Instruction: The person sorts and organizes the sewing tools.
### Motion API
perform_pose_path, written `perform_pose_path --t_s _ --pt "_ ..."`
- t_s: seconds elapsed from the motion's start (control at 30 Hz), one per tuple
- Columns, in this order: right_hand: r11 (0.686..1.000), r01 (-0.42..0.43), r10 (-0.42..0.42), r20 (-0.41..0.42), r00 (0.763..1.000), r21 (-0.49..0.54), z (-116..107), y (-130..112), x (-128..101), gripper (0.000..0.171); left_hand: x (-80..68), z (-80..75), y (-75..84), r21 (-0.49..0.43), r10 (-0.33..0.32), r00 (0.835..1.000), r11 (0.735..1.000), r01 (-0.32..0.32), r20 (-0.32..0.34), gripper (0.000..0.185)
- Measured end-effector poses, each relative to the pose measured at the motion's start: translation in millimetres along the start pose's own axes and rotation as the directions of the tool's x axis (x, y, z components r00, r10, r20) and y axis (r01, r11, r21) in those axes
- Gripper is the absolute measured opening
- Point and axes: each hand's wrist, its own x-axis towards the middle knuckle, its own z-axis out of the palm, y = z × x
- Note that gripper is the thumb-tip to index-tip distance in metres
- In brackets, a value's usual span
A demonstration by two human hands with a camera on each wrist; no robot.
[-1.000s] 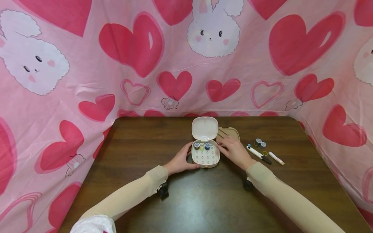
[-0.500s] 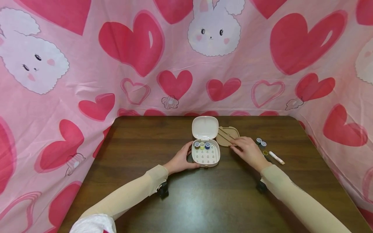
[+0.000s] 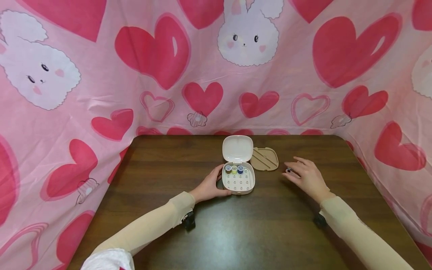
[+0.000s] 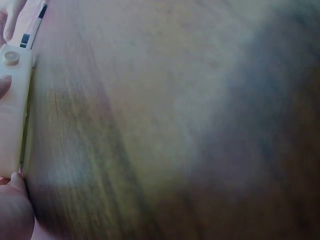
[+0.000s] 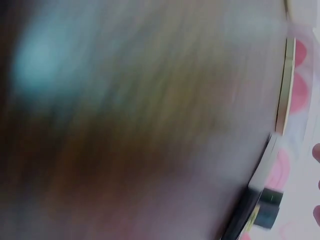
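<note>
The small cream plastic sewing box [image 3: 238, 182] with rounded corners sits near the middle of the dark brown wooden table [image 3: 236, 232], and every other position here is given from it. Its hinged lid [image 3: 237, 148] stands open on the far side, pale and bare inside. The tray of the box is a white grid of small round pegs; three thread bobbins [image 3: 234, 169], blue, yellow-green and dark blue, fill the far row, and the remaining pegs carry nothing. My left hand [image 3: 210, 185] grips the box's left wall, fingers curled round the near left corner; the left wrist view shows fingertips [image 4: 5, 84] pressed on the cream side. A flat tan oval insert [image 3: 264, 158] with raised diagonal ribs lies just right of the lid, touching or nearly touching it. My right hand [image 3: 305, 177] is well to the right of the box, above the table, fingers spread and loosely bent; a small dark piece [image 3: 288, 171] shows at the fingertips, but I cannot tell whether I hold it. The right wrist view is blurred.
</note>
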Motion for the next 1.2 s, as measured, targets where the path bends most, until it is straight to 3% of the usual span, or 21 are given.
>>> perform_pose_path --t_s 0.47,0.73,0.83,1.0,1.2 --pt "0.984 -0.144 0.144 0.0 0.99 -0.102 -22.1 22.5 -15.4 0.058 -0.6 0.8 2.2 -0.001 -0.007 1.0 1.0 0.007 0.012 0.11" --pt "0.949 -0.313 0.314 0.023 0.949 -0.033 -24.7 36.3 -27.2 0.057 -1.3 0.2 3.8 -0.005 -0.029 0.999 1.0 0.029 0.016 0.11" --pt "0.916 -0.4 0.398 0.075 0.914 0.009 -26.6 39.2 -29.7 0.056 -1.4 -0.4 4.8 -0.002 -0.033 0.999 0.999 0.033 0.016 0.11" --pt "0.825 -0.562 0.539 0.227 0.812 0.052 -32.1 42.1 -30.7 0.063 -1.0 -0.9 4.7 0.0 -0.03 0.999 1.0 0.03 0.014 0.11" --pt "0.737 -0.67 0.603 0.361 0.711 0.089 -32.6 48.4 -31.4 0.068 -1.8 -1.4 4.6 0.0 -0.023 1.0 1.0 0.023 0.011 0.11"
